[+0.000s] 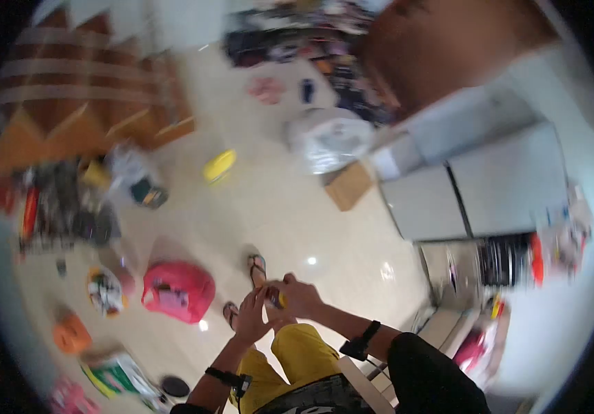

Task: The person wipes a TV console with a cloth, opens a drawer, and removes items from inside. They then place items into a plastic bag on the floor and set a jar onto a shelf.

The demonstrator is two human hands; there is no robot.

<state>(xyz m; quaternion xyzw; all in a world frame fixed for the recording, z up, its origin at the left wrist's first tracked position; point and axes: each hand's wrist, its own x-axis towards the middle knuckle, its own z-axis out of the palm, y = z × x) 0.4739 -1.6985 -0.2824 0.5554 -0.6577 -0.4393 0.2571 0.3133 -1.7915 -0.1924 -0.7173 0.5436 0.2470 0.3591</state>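
Both hands meet in front of my lap around a small dark red and yellow item (274, 297), whose kind is too blurred to make out. My right hand (299, 297) curls its fingers round the yellow side. From the other side my left hand (249, 315) closes on the dark part, its fingers partly overlapping it. Yellow shorts (306, 353) and sandalled feet show below and beyond the hands. Each wrist wears a black strap.
On the tiled floor stand a pink bag (199, 298), a yellow object (219, 165), a cardboard box (349, 188) and a white plastic bag (331, 138). A grey refrigerator (510, 183) is at right. Wooden stairs (83, 90) rise at upper left. An orange container (71, 334) sits at left.
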